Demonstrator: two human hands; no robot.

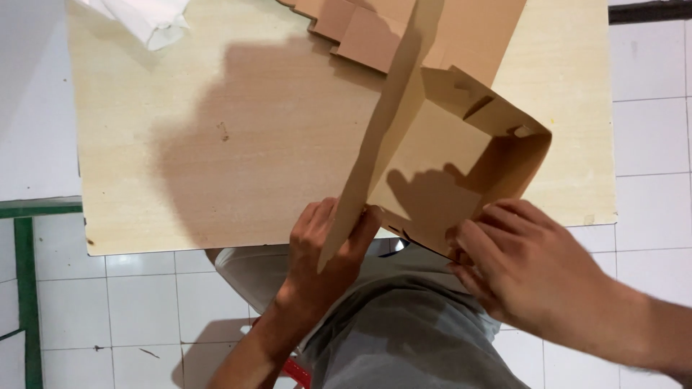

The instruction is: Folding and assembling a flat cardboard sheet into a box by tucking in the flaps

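A half-folded brown cardboard box [461,166] is held up over the near right part of a pale wooden counter [216,144], its open side turned toward the camera so the inner floor and side walls show. The left hand [324,252] has its grip closed on the box's long lid flap [382,144], which stands on edge and runs from the near edge of the counter up and away toward the far side; the thumb lies on one face and the fingers wrap the other. The right hand [519,266] is at the near right corner of the box, its fingers bent and pressed against the lower wall, a narrow grip that pinches the cardboard edge there. Both hands cast dark shadows inside the box and across the counter. At the far edge lies a stack of flat cardboard blanks [353,29], partly behind the raised flap. In the far left corner of the counter sits a crumpled white cloth or plastic sheet [144,18]. Below the counter are the person's grey-trousered lap [396,324] and a white tiled floor [108,310].
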